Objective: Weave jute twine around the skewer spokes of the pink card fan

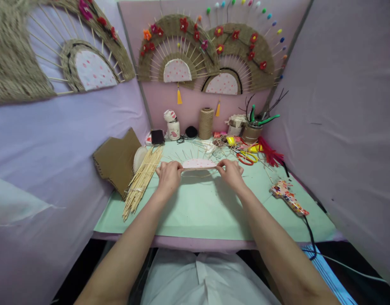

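A half-round piece (199,163) covered in pink-dotted white fabric is held level above the table, its straight edge toward me. Thin sticks fan out from its curved far side. My left hand (170,173) pinches its left corner between thumb and fingers. At the opposite corner, my right hand (231,171) grips it the same way. A loose strand of twine seems to hang just below the straight edge. Left of my left hand lies a bundle of bamboo sticks (143,182). Red and yellow scissors (246,158) lie beyond my right hand.
A floral glue gun (288,198) with a black cord rests at the right. Folded cardboard (118,161) leans at the left. Along the back stand a twine spool (206,123) and a jar of pliers and twigs (252,132). Decorated fans (179,46) hang on the wall.
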`<state>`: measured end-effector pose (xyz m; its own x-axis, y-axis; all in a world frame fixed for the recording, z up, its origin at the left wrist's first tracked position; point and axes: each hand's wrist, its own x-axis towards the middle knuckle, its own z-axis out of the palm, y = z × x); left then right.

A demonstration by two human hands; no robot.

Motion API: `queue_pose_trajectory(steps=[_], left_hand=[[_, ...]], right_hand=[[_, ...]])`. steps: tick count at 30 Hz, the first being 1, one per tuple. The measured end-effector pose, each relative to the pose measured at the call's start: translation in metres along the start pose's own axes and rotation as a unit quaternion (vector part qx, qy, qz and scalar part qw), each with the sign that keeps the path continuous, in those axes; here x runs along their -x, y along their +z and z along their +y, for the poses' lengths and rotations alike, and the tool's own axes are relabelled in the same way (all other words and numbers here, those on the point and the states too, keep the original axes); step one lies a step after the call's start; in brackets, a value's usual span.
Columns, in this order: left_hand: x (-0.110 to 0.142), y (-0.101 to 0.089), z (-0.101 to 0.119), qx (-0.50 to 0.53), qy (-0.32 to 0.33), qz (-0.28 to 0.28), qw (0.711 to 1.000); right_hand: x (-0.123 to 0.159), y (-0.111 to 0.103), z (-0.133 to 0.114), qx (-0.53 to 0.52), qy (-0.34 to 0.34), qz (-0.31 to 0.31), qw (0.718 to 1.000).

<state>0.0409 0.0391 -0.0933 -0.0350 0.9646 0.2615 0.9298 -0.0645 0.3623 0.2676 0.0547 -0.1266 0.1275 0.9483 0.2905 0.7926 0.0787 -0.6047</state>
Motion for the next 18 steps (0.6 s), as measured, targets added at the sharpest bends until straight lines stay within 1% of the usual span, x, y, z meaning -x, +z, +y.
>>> queue_pose_trajectory(steps=[4, 6, 9, 12, 14, 18], left_hand=[[-0.011, -0.022, 0.007, 0.018, 0.001, -0.009, 1.0], [-0.018, -0.032, 0.01, 0.036, 0.0, -0.022, 0.999], [-0.03, -0.048, 0.013, 0.078, -0.005, -0.067, 0.995], [-0.042, -0.066, 0.017, 0.111, 0.002, -0.105, 0.988], [-0.051, -0.079, 0.02, 0.116, 0.006, -0.125, 0.985], [-0.068, -0.103, 0.032, 0.106, -0.001, -0.149, 0.983]], right_hand=[[-0.019, -0.031, -0.012, 0.005, -0.004, -0.024, 1.0], [-0.03, -0.048, -0.018, 0.0, -0.008, -0.06, 0.998], [-0.047, -0.071, -0.027, -0.013, -0.015, -0.124, 0.992], [-0.063, -0.091, -0.037, -0.019, -0.019, -0.173, 0.985], [-0.073, -0.103, -0.044, -0.022, -0.026, -0.184, 0.982], [-0.089, -0.126, -0.061, 0.01, -0.048, -0.171, 0.984]])
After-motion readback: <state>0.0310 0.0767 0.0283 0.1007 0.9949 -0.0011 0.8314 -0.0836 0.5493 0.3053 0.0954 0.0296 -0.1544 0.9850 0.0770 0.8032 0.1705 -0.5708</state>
